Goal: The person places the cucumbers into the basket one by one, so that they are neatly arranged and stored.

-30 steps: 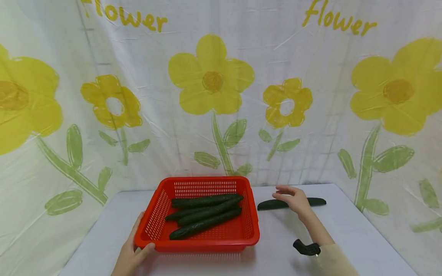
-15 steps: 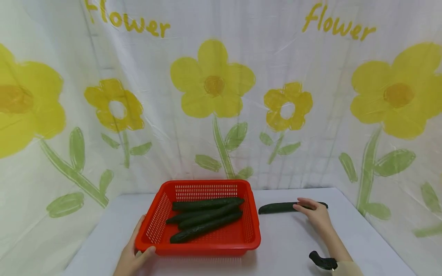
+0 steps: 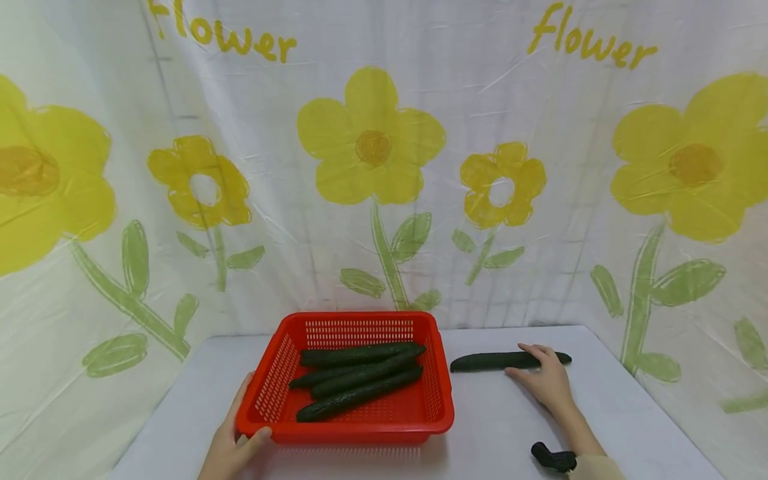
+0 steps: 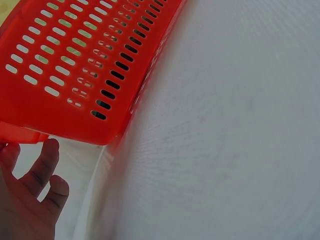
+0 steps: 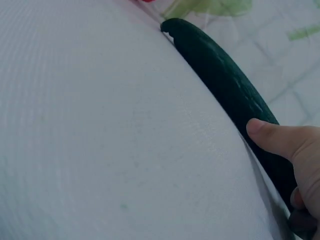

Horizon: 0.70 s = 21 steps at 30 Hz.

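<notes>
A red plastic basket (image 3: 348, 430) with slotted walls stands on the table, several dark green cucumbers (image 3: 369, 375) lying inside it. My left hand (image 3: 231, 443) holds the basket's near left corner, thumb at the front rim. In the left wrist view, the fingers (image 4: 46, 162) of that hand curl beneath the rim. To the right of the basket, a single cucumber (image 3: 480, 362) lies on the table. My right hand (image 3: 552, 383) grips it toward its right end, thumb on the near side and fingers over the far side. The right wrist view shows the thumb (image 5: 267, 134) against the dark skin.
The white-covered table (image 3: 480, 427) ends at a white curtain (image 3: 270, 200) printed with yellow flowers. A black wrist strap (image 3: 555, 460) sits on my right forearm. The basket separates my two hands.
My right hand has moved right along the single cucumber and come down, and now its thumb and fingers close around it. The left hand stays at the basket's corner.
</notes>
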{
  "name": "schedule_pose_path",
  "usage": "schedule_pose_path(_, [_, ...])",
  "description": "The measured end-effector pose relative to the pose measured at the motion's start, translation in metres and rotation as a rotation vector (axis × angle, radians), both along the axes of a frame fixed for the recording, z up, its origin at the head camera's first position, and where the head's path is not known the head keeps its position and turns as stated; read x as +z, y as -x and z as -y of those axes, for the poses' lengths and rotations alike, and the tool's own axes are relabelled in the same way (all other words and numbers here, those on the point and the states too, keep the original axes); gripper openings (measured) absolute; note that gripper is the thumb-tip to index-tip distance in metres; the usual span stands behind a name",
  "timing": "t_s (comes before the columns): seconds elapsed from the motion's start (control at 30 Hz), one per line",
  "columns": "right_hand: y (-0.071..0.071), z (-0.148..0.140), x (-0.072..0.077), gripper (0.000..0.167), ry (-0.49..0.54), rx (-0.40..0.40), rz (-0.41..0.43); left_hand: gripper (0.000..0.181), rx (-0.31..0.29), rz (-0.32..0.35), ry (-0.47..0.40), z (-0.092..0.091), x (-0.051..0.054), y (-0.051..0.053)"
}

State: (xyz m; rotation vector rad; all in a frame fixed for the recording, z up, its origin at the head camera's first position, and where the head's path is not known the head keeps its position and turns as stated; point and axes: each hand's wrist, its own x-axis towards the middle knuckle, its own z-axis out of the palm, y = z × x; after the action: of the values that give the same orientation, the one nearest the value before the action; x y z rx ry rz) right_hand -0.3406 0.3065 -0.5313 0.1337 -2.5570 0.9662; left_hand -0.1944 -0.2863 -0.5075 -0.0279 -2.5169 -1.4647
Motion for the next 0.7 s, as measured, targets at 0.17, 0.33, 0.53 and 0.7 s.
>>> schedule_pose_path(0.17, [-0.0011, -0.0007, -0.0018, 0.055, -0.040, -0.022, -0.042, 0.090, -0.010, -0.003, -0.015, -0.0007, 0.0007, -0.0010])
schedule_pose_path(0.33, [-0.0018, -0.0036, -0.0013, 0.054, -0.029, 0.008, -0.005, 0.090, -0.011, 0.010, -0.024, -0.0015, 0.0011, -0.0008])
schedule_pose_path(0.53, [-0.0016, -0.0061, 0.0001, 0.055, -0.017, 0.037, 0.074, 0.089, -0.013, 0.005, -0.023, -0.0013, -0.0006, -0.0004])
schedule_pose_path(0.7, [-0.0012, -0.0078, 0.0002, 0.056, 0.039, 0.047, 0.115, 0.091, -0.003, 0.019, -0.008, -0.0015, 0.0003, -0.0011])
